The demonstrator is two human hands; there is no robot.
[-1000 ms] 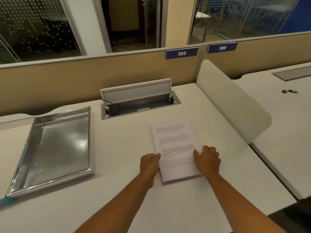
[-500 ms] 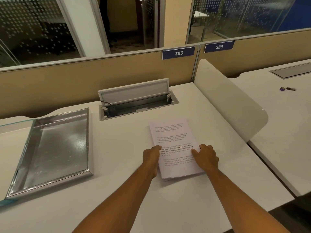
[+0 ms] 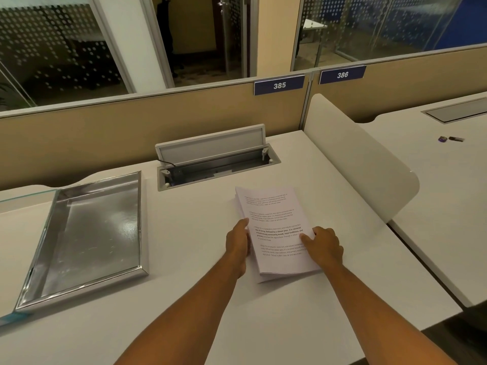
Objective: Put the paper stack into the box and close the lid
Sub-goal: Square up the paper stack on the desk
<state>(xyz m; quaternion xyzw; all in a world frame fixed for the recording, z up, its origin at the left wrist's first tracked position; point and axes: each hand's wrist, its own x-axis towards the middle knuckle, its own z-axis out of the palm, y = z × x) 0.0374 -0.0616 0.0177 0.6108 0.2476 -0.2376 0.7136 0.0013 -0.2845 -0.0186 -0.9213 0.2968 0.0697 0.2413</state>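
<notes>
A stack of printed white paper (image 3: 274, 219) lies on the white desk in front of me. My left hand (image 3: 237, 242) grips the stack's left edge, thumb on top. My right hand (image 3: 322, 246) holds the right edge, fingers curled over the sheets. The near end of the stack looks slightly raised off the desk. A shallow silver box (image 3: 87, 233) lies open at the left, with nothing in it. A clear glass-like panel (image 3: 23, 196) with a bluish edge shows at the box's far left; whether it is the lid I cannot tell.
An open cable hatch (image 3: 216, 164) with a raised flap is set into the desk (image 3: 184, 306) behind the paper. A white curved divider (image 3: 363, 164) bounds the right side. A beige partition runs along the back. Two small dark items (image 3: 451, 139) lie on the neighbouring desk.
Both hands have slid forward along the stack's side edges and closed on them. The near end of the stack has begun to lift.
</notes>
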